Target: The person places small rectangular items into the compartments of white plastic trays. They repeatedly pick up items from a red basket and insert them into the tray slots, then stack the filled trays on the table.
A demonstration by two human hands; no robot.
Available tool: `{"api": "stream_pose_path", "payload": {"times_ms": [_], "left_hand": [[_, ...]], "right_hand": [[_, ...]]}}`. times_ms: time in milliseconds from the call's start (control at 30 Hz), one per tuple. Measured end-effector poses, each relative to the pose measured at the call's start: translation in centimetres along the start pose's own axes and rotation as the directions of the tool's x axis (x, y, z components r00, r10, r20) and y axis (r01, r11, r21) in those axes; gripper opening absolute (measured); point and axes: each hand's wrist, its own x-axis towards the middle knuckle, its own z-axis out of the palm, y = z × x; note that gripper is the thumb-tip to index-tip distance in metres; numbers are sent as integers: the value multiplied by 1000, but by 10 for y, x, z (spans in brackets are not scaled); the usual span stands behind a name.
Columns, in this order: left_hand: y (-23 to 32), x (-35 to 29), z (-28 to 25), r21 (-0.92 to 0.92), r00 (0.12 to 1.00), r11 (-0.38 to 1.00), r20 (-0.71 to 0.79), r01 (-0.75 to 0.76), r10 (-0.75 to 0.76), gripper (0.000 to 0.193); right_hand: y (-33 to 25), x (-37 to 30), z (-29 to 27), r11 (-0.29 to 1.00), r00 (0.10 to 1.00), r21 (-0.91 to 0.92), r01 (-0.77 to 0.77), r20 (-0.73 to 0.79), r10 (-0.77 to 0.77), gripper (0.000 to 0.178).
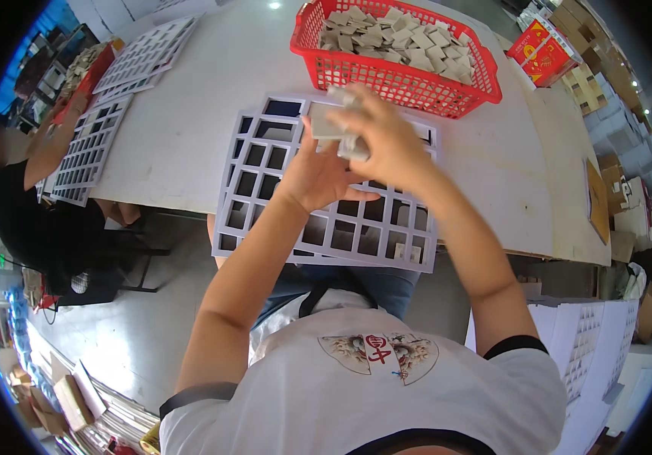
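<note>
A white lattice frame [349, 236] with rows of rectangular openings lies in front of me at the table edge, overlapping another like it. Above its far half, my right hand [388, 140] is closed around small beige cardboard squares [328, 121]; motion blurs its fingers. My left hand [318, 176] is just below and left of them, palm up with fingers spread, one fingertip against the edge of a square. A pale square piece [408, 252] shows in an opening near the frame's right front corner.
Beyond the frame stands a red plastic basket [417, 87] heaped with cardboard squares. More lattice frames [144, 57] lie at the far left, where a person in black [42, 197] works. A red box [544, 51] is beyond the table's right edge; white panels [561, 341] stand at my right.
</note>
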Motion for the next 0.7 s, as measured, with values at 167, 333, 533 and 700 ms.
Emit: {"api": "stream_pose_path", "payload": {"times_ms": [167,333,533,700], "left_hand": [[4,3,-25,-115,998,992,-45,-51,46,76],[6,-5,-37,-167,986,982,-156,-83,57,59],[3,10,-77,-161,971,974,-201,-160,127,50],[11,6,-64,-200,960,975,-277,-91,33,58]], "right_hand": [[-13,-15,34,997,993,-66,-32,109,39,64],[-2,-15,60,999,985,43,-28,169,20,68],[7,-18,93,948,993,305,-87,-51,107,60],[0,-2,98,766,932,636,-93,-216,293,39]]}}
